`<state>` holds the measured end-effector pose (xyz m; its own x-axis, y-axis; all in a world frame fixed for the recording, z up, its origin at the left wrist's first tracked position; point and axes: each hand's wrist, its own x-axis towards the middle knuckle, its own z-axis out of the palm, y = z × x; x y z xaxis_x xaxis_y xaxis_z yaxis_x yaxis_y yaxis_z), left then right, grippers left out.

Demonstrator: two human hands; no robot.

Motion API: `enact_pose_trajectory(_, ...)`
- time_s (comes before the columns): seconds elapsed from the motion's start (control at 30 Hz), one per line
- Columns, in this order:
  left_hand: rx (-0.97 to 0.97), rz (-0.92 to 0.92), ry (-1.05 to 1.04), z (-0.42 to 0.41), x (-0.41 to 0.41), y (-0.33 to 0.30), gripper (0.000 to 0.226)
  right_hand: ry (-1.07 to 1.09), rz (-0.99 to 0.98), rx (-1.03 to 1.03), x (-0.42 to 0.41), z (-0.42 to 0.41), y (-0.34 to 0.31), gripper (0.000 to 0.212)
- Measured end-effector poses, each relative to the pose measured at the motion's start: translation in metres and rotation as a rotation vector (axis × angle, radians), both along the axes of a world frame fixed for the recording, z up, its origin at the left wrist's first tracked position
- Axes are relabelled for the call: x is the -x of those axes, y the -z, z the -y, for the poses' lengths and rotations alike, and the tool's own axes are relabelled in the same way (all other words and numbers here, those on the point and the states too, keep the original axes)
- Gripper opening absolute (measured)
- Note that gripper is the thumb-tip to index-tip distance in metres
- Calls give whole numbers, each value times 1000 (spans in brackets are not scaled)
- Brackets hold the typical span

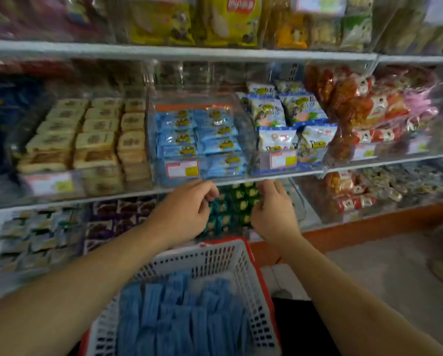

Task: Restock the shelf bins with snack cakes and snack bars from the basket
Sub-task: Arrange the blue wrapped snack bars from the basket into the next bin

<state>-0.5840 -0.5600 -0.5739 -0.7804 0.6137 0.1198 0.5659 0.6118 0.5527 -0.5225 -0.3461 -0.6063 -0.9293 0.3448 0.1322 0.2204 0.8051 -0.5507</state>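
Both hands are down in the bin of green-wrapped snack cakes [237, 209], dead centre of the frame on the lower shelf. Left hand [189, 209] has its fingers curled in at the packs on the left side of the bin; right hand [271, 209] is curled the same way on the right side. Can't really tell if either one actually has a pack pinched or is just touching them, it's too blurry there.

Right below, bottom centre, sits the basket [256, 291]: white plastic lattice walls with a red rim, packed with blue crinkly-wrapped snack bars [179, 317] standing on end.

Bins are clear plastic with little price labels on the front. Above the hands, middle of the frame, is a bin of glossy blue-wrapped cakes [202, 140] in neat rows. Left of that, tan square cakes [87, 140] stacked flat. To the right, white-and-blue pouches [289, 124], then shiny orange-red packs [356, 114]. Purple packs [117, 217] sit lower left of the hands.
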Motion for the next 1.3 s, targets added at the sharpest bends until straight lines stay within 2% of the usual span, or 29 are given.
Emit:
enact_pose_trajectory(0.1, 114, 127, -29, 12, -27, 66, 22, 64, 263, 115, -34, 5, 66, 39)
enact_pose_trajectory(0.23, 273, 315, -125, 30, -48, 158, 19, 124, 552, 145, -62, 10, 153, 41)
enact_pose_trajectory(0.37, 332, 416, -297, 48, -48, 226, 16, 191, 566, 215, -54, 14, 192, 28)
enact_pose_trajectory(0.53, 468, 488, -515, 53, -26, 277, 16, 212, 493, 189, -49, 11, 206, 28)
enact_pose_trajectory(0.67, 483, 583, -654, 33, -14, 297, 36, 217, 536, 150, -46, 11, 210, 17)
enact_pose_trajectory(0.73, 351, 677, -724, 24, -14, 307, 42, 231, 605, 108, -43, 12, 211, 13)
enact_pose_trajectory(0.8, 252, 695, -772, 18, -15, 317, 45, 254, 599, 133, -43, 11, 211, 12)
enact_pose_trajectory(0.9, 267, 646, -781, 15, -16, 321, 39, 256, 561, 183, -44, 11, 210, 12)
enact_pose_trajectory(1.0, 304, 523, -742, 20, -19, 316, 17, 255, 545, 199, -44, 12, 210, 15)
enact_pose_trajectory(1.07, 348, 468, -703, 27, -21, 312, 22, 258, 555, 199, -44, 13, 208, 18)
enact_pose_trajectory(1.17, 357, 519, -645, 33, -24, 304, 25, 260, 569, 205, -46, 14, 205, 18)
enact_pose_trajectory(1.3, 319, 588, -566, 31, -30, 304, 8, 263, 567, 205, -47, 14, 206, 20)
